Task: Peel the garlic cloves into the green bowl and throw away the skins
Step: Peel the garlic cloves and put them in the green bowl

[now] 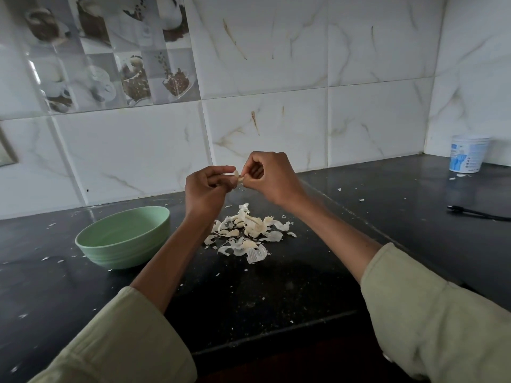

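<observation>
1. Above the pile of garlic skins [244, 233], both hands are raised over the black speckled counter [276, 294]; the left hand [206, 190] and right hand [266, 176] meet around one small pale garlic clove [237, 176].
2. Papery, curled, off-white skins make up that pile, with a few smooth cloves mixed in; which cloves are peeled is hard to make out.
3. Left of the pile stands the green bowl [124, 239], round, matte, with a ribbed outer wall; its near wall hides the bottom of the inside.
4. Curled fingers of both hands pinch the clove, which sits between the fingertips; most of it is covered.
5. Far right of the pile, a white plastic tub [468, 154] stands in the tiled corner; a thin black object [475, 214] is cut off by the frame edge.
</observation>
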